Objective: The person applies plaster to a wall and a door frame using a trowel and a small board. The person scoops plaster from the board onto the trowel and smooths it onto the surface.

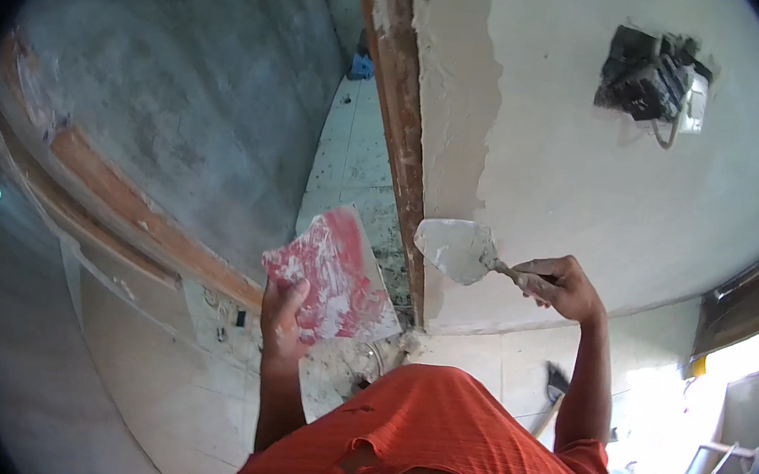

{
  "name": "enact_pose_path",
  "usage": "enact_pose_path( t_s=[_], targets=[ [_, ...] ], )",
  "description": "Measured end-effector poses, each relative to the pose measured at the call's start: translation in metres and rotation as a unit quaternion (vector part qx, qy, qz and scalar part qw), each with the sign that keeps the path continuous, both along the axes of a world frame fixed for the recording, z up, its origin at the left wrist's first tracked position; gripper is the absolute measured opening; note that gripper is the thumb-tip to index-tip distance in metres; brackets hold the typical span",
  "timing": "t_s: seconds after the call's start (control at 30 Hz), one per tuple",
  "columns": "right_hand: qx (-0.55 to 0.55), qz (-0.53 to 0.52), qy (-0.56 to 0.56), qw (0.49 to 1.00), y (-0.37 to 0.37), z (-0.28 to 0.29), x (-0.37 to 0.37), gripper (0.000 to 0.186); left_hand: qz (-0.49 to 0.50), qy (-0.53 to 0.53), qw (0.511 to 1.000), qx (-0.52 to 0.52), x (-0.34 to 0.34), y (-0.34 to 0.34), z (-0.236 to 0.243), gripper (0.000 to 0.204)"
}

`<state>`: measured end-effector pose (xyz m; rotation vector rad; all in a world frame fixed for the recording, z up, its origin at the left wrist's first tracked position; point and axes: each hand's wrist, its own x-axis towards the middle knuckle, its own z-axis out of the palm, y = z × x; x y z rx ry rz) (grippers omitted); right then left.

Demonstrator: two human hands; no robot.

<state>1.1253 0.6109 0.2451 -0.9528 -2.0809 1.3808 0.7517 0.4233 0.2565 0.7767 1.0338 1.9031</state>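
Observation:
My left hand [286, 315] grips a red, roughly square board [338, 279] smeared with white paste. In my right hand [561, 288] is a trowel [448, 244] with a pale, paste-coated blade and a slim handle, its blade at the edge of the white wall [605, 205] beside a wooden door frame [393, 63]. A darker strip of fresh-looking plaster [458, 106] runs along that wall next to the frame.
Beyond the frame are a grey wall [186, 50] and a dirty tiled floor [346, 159]. A dark electrical box [642, 75] sits in the right wall. A broom-like tool [557, 381] and a metal rack [706, 470] stand at lower right.

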Motion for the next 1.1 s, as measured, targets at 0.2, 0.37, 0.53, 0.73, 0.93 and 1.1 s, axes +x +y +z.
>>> enact_pose_path(
  t_s=[0.2,0.37,0.53,0.73,0.93,1.1],
  targets=[
    [-0.173,0.107,0.196,0.959,-0.015,-0.013,-0.046,0.055,-0.176,-0.126,0.965,-0.149,-0.006,0.025,-0.014,0.047],
    [-0.195,0.176,0.099,0.960,-0.020,-0.024,-0.043,0.049,-0.168,-0.146,0.971,-0.090,-0.016,0.012,-0.013,0.051],
    [-0.092,0.053,-0.022,0.994,-0.024,-0.077,0.031,0.038,-0.071,-0.082,0.994,-0.034,-0.006,0.004,-0.012,0.048],
    [0.495,-0.107,0.027,0.862,-0.070,-0.064,-0.011,0.025,0.105,0.038,0.993,0.045,0.035,0.004,0.006,0.039],
    [0.607,-0.152,0.073,0.776,-0.039,-0.047,-0.036,0.027,0.024,0.231,0.965,0.118,0.039,-0.007,0.006,0.040],
    [0.668,-0.210,0.136,0.701,-0.003,0.002,-0.038,0.039,-0.075,0.246,0.960,0.109,0.042,0.005,0.007,0.041]
  ],
)
